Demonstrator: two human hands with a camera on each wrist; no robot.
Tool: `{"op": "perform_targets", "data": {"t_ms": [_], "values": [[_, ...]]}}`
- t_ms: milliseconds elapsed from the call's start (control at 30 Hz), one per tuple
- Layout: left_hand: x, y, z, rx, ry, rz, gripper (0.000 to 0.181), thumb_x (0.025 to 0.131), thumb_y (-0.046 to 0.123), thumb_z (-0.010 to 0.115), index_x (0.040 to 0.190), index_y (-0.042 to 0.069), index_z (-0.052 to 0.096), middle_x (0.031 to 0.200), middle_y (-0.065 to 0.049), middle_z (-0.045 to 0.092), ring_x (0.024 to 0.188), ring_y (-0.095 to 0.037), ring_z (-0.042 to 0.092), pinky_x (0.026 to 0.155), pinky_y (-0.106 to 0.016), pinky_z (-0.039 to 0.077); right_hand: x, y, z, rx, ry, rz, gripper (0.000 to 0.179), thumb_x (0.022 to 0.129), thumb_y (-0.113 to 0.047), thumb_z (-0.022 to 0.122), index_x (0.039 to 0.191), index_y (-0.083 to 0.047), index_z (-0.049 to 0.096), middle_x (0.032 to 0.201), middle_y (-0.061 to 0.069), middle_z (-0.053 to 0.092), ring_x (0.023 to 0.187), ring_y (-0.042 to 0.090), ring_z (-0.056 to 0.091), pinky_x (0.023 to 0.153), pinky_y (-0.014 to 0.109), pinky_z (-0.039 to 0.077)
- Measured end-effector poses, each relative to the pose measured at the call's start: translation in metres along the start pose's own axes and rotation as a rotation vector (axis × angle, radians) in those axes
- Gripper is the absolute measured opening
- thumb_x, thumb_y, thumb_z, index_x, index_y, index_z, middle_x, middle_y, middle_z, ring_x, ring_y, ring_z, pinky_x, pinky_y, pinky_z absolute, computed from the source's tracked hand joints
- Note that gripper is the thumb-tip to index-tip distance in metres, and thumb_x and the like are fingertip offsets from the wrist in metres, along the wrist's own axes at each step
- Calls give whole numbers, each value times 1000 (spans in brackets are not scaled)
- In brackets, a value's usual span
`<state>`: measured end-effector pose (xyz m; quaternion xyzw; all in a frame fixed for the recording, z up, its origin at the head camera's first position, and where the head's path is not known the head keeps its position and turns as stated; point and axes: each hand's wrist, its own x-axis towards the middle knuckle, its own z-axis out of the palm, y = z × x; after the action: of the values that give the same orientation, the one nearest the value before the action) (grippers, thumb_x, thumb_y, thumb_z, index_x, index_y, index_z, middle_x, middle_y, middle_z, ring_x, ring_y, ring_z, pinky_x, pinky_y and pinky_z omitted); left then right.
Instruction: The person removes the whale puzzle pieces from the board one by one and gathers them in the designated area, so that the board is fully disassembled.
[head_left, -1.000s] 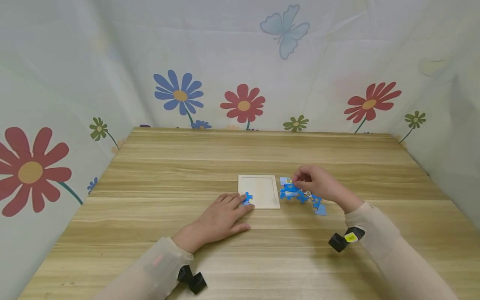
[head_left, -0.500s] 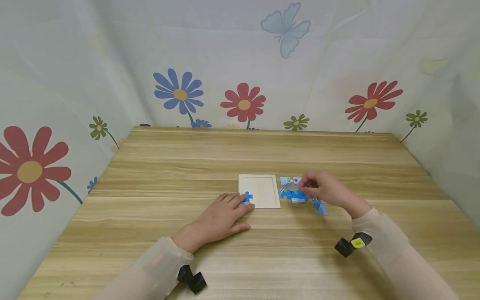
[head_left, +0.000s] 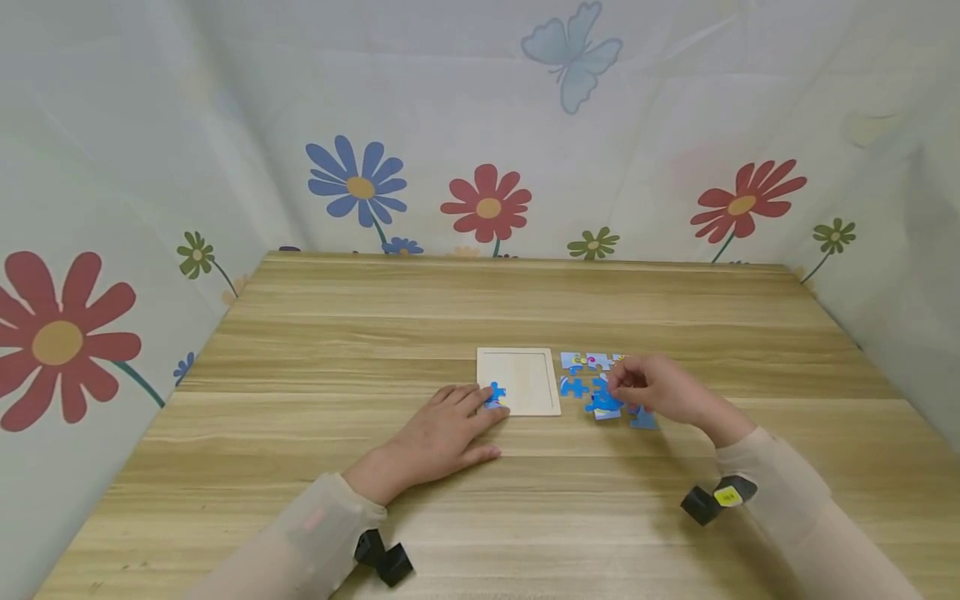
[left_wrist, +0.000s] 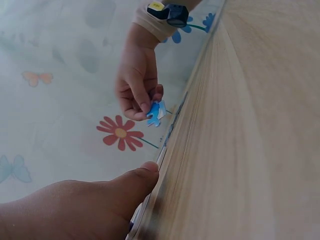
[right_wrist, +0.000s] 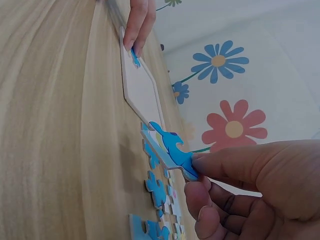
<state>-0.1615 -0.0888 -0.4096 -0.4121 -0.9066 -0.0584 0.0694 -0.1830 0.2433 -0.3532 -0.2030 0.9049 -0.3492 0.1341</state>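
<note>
My right hand pinches a blue jigsaw piece between thumb and fingers. The piece has light edging and hangs tilted above the loose pieces, as the left wrist view also shows. My left hand lies with fingers extended over the near-left corner of a square wooden puzzle tray. Its fingertips rest at a blue piece in that corner, part of which they cover. Otherwise the tray's pale inside is bare.
Right of the tray lie several loose jigsaw pieces: a light row at the back, a blue one nearer, and a light blue one partly behind the right hand. A flowered cloth hangs behind the wooden table.
My right hand has moved right and slightly nearer with the blue jigsaw piece, uncovering more of the back row. My left hand stays at the tray corner.
</note>
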Motion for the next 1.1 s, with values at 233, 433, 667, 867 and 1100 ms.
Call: {"op": "perform_targets", "data": {"t_ms": [233,433,667,867,1100], "values": [[0,0,0,1,-13,-2,51,94,51,52,136,22,52,144,-12,49,131,-30,47,111,-45,35,-3,5,4,13,-12,5,5,92,-6,61,92,0,62,74,5,59,61,10,50,49,21,44],[0,0,0,2,-15,-1,51,95,51,51,137,22,52,145,-12,49,132,-30,47,111,-45,35,-1,15,6,18,-27,6,4,91,-1,59,90,2,62,73,5,59,58,7,48,49,19,42],[0,0,0,0,-9,0,51,94,51,52,136,22,52,144,-13,49,132,-30,47,111,-46,35,-1,16,9,24,-12,12,4,89,0,61,88,3,62,71,5,59,55,4,48,48,18,40],[0,0,0,1,-12,-3,51,95,51,51,137,22,52,145,-12,49,132,-30,47,111,-45,36,0,19,11,-31,10,18,4,88,-1,62,87,2,62,71,3,60,54,3,47,47,18,40],[0,0,-1,-5,-25,-7,52,95,51,51,137,22,52,146,-12,48,132,-29,47,111,-46,35,1,17,14,-105,35,22,6,88,-4,64,84,0,63,71,3,62,56,2,47,50,19,40]]}}
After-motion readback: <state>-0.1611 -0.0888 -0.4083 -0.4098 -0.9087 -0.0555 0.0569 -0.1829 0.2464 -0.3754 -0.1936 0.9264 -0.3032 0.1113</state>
